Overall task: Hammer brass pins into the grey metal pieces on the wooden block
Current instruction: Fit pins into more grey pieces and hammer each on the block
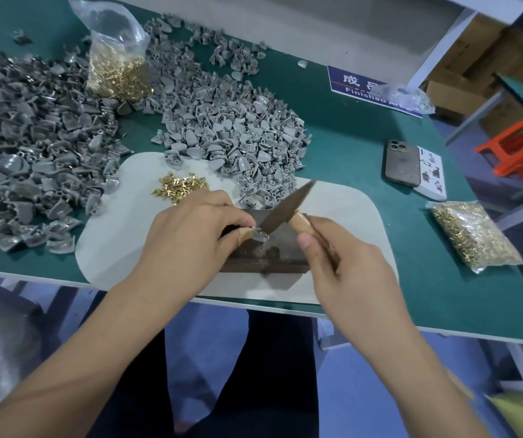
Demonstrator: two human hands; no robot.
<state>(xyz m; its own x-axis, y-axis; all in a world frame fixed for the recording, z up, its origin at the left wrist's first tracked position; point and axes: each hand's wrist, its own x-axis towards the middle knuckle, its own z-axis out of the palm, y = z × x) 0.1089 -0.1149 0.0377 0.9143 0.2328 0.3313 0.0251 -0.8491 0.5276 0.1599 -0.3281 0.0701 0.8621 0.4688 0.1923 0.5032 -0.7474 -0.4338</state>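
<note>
Left hand (190,229) pinches a small grey metal piece (260,235) on the dark wooden block (272,254). Right hand (345,267) grips the wooden-handled hammer (285,208), its head touching the piece.

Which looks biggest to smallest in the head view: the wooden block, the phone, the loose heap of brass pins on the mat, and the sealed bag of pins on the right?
1. wooden block, partly hidden by hands
2. sealed bag of pins
3. phone
4. loose heap of brass pins

Bag and phone look close; the phone lies farther away, so their order is unsure.
</note>
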